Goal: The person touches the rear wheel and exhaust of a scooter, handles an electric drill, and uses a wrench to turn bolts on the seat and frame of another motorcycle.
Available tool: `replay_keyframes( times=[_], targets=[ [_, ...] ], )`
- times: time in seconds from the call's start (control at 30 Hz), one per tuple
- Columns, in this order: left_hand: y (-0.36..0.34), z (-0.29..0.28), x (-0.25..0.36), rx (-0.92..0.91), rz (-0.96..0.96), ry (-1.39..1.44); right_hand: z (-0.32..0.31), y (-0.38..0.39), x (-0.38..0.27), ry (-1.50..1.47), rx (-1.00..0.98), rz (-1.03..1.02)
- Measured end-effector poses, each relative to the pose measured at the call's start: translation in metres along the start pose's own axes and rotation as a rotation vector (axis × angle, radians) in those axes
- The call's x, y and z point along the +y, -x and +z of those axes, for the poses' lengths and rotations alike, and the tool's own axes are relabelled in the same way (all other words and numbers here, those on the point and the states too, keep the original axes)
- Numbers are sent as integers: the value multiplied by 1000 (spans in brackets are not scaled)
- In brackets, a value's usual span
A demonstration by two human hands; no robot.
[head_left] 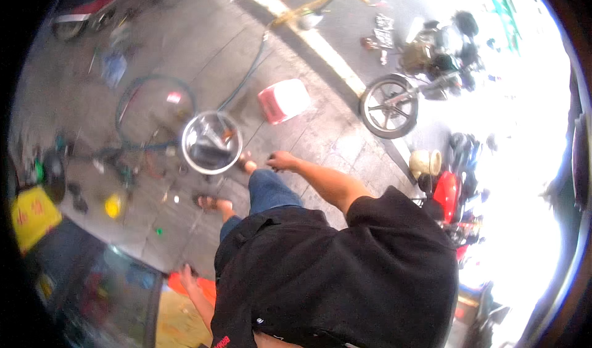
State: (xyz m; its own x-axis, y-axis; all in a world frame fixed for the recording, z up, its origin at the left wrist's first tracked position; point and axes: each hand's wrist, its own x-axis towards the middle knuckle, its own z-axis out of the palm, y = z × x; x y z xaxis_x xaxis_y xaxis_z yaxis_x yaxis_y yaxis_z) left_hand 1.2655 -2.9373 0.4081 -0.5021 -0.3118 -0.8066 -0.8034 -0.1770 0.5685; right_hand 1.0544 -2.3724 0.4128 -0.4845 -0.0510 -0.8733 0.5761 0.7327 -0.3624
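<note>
My right hand point(282, 161) hangs over the pavement with its fingers curled. Something dark shows at the fingertips, too blurred to name. Just left of it, a round metal basin point(213, 166) stands on the ground, with dark and silvery metal-looking parts inside. My left hand point(187, 278) is low on the left, beside a flat orange thing point(206, 290). Whether it touches that thing I cannot tell, as its fingers are smeared. My sandalled feet point(213, 204) are close to the basin.
A pink-and-white plastic stool point(285, 101) stands beyond the basin. A hose point(246, 75) loops over the paving. Motorcycle parts, including a wheel point(389, 106), stand at right, with a red motorcycle point(446, 197) nearer. A glass-topped case point(117, 286) and yellow container point(36, 217) are at left.
</note>
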Motion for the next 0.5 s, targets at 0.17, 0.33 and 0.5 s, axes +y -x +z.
replay_keyframes(
  times=[0.17, 0.33, 0.5],
  targets=[
    [31, 105, 57, -93, -11, -532, -86, 18, -12, -465, 215, -158],
    [-33, 173, 80, -133, 223, -456, -143, 32, 37, -464, 371, -1],
    [-68, 220, 139, -212, 222, -255, -144, 30, 121, -427, 359, 120]
  ],
)
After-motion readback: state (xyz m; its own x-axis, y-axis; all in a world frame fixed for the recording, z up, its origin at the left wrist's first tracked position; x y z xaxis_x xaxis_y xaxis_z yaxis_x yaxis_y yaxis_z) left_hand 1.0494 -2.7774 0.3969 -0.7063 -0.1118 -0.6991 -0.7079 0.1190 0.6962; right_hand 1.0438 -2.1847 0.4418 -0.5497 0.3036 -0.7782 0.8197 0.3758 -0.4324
